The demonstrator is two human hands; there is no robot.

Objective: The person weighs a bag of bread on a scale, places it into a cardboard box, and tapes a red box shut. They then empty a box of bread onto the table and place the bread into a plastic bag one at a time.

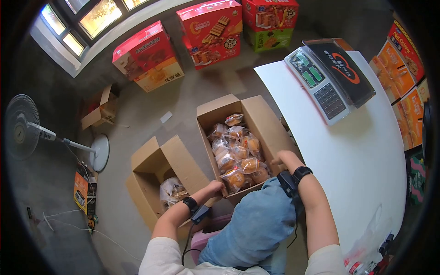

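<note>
An open cardboard box [215, 111] stands on the floor in front of my knees. Inside it lie several round, golden-brown cakes or buns [237, 149], each in a clear plastic wrapper. My left hand [214, 189] grips the box's near left corner, its fingers partly hidden. On the right side, my right hand [287, 159] is closed over the box flap, with most fingers out of sight. To the left of this box is a second open cardboard box [183, 162], holding a clear bag [172, 189] with brownish items in it.
A white table [348, 169] on the right carries a digital scale [323, 87] and a plastic bag [371, 238]. Red gift cartons [211, 30] stand along the back wall. A fan [98, 153] and cables are at left, near a small open carton [101, 110].
</note>
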